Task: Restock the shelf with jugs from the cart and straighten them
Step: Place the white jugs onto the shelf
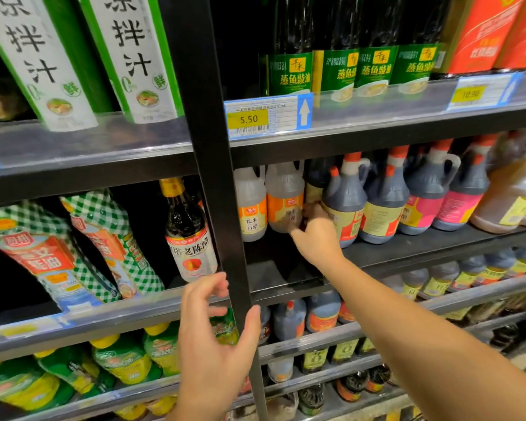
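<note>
The left hand (213, 338) is hovering nearest me, fingers loosely spread and holding nothing, beside the black upright (225, 208). The right hand (315, 238) is reaching to the left end of the shelf (422, 243), fingers lying between a clear jug (286, 196) and a dark jug (345, 205); blur is hiding any grip. Full jugs are probably feeling heavy and slick, so the neck handle is looking safest.

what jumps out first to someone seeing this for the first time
The right hand reaches between a clear jug and a dark jug on the middle shelf. Lower centre, the open left hand hovers by the black upright; above, a yellow 5.50 price tag.
</note>
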`<state>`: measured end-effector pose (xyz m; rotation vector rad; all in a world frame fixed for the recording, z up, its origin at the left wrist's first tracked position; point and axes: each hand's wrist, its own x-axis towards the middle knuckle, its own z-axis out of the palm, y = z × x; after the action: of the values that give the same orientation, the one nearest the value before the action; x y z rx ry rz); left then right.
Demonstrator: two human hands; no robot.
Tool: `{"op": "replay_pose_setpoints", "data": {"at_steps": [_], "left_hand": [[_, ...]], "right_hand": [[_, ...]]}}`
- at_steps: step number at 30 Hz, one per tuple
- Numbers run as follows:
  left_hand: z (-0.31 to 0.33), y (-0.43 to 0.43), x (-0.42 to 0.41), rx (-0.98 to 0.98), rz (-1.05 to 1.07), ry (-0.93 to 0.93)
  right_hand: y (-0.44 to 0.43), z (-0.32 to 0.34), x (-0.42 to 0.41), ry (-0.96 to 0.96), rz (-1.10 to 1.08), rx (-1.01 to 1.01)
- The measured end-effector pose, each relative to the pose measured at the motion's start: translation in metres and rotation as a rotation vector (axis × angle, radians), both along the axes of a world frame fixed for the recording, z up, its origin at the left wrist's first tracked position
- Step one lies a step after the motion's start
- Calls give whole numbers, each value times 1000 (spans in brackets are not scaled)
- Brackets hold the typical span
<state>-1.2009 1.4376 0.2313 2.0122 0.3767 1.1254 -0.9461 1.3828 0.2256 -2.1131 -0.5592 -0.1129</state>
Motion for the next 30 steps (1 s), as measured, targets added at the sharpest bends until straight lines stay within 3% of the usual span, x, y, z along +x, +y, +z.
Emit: {"op": "replay_pose_setpoints", "data": {"at_steps": [3,8,13,22,30], "left_hand": [[-13,-12,6,36,-122,80],[-32,-43,49,-18,-332,259],[-63,-90,104,-13,-524,361],[-131,-235,197,41,-849,646],[-208,-382,264,179,-1001,872]], "right_hand": [[-33,-2,-19,-111,8,2],[-99,-8,-33,-85,-25,157],[-197,-36,-31,-26,-194,97],[-402,-140,-46,342,-611,37],[-537,-251,-64,640,-956,-88]]}}
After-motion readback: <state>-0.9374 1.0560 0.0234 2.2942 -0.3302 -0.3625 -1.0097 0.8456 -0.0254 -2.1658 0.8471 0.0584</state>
